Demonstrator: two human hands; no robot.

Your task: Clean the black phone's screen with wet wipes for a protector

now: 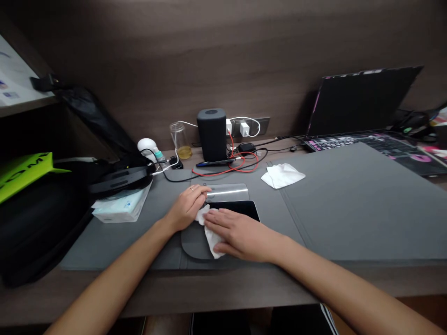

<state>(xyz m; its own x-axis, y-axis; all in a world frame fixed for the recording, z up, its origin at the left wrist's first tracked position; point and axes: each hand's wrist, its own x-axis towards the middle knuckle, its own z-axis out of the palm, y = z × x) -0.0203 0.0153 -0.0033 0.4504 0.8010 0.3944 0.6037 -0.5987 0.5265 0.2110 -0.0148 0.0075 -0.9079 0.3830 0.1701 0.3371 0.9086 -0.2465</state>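
A tablet [240,208] with a dark screen and pale rim lies face up in front of me, partly covered by my hands. My left hand [187,208], with a ring on one finger, is closed at the tablet's left edge, its fingertips reaching a glossy strip [228,191] behind the screen. Beneath the fingers of my right hand [240,232], a crumpled white tissue [213,239] is pressed down at the tablet's left side. Dark grey material with a rounded corner [195,244] shows under the tissue; I cannot tell whether it belongs to the tablet's case.
Another white tissue [282,176] lies on the grey desk mat [349,209]. Behind stand a black speaker [212,135], a glass jar [180,142] and tangled cables [240,163]. An open laptop [363,104] is at right; a tissue pack [122,204] and black bag [38,223] are left.
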